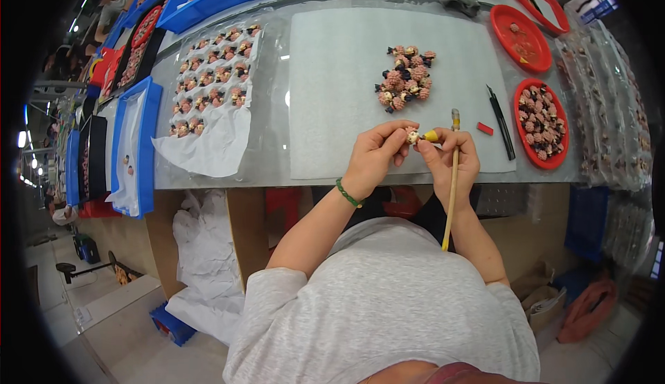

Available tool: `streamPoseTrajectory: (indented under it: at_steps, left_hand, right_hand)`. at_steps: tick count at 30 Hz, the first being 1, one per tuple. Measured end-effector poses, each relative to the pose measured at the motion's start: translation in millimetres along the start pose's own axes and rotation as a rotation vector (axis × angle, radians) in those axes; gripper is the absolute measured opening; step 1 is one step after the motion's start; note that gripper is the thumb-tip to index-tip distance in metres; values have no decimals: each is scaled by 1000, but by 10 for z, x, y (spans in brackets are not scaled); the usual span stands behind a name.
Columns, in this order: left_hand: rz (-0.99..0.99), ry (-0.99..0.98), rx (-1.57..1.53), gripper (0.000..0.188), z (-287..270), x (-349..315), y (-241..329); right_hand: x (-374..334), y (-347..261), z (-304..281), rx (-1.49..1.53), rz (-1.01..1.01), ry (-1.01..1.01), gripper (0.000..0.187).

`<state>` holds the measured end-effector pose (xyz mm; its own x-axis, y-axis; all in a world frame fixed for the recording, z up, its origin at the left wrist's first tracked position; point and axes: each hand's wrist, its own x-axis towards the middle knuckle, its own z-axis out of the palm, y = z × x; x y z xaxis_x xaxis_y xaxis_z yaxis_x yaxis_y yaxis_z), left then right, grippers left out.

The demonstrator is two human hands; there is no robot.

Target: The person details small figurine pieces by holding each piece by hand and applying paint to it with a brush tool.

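In front of my chest, my left hand [377, 150] is closed, pinching a small figurine head [413, 135] with pink curled hair between thumb and fingers. My right hand [454, 162] meets it from the right, its thumb close to the head. A yellow cover [431, 135] sits at a fingertip there. Through the closed right fingers runs a long wooden-handled stick [451, 197] with a greyish tip; its exact kind is unclear. Beyond both hands, a pile of pink and dark figurine pieces [409, 78] lies on a white sheet [332, 86].
Right of the sheet are a black pen-like tool [500, 121], a small red block [485, 128] and a red dish of pink pieces [541, 124]. Another red dish [521, 38] stands farther back. Leftward are a white tray of figurines [211, 83] and a blue tray [144, 148].
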<state>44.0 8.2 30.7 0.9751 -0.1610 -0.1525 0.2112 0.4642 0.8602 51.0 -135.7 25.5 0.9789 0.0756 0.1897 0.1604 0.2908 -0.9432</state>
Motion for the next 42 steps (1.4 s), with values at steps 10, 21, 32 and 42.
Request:
streamPoseTrajectory:
  at_steps: [10,21,32,42]
  left_hand:
    - [39,-36,-52,25,31,-25,74]
    - [117,-5,-30,31,11,-33,25]
    - [-14,-8,-62,31,110,-24,55]
    - [197,100,468,20,-40,34,-177]
  right_hand:
    - [-50,77,-63,-305,-289,-1,32]
    - [-60,102,-28,-243,-280,14,31]
    - [-51,70,-165,-386,-288,-47,27]
    - [747,-411,-1560,-804,-444,721,19]
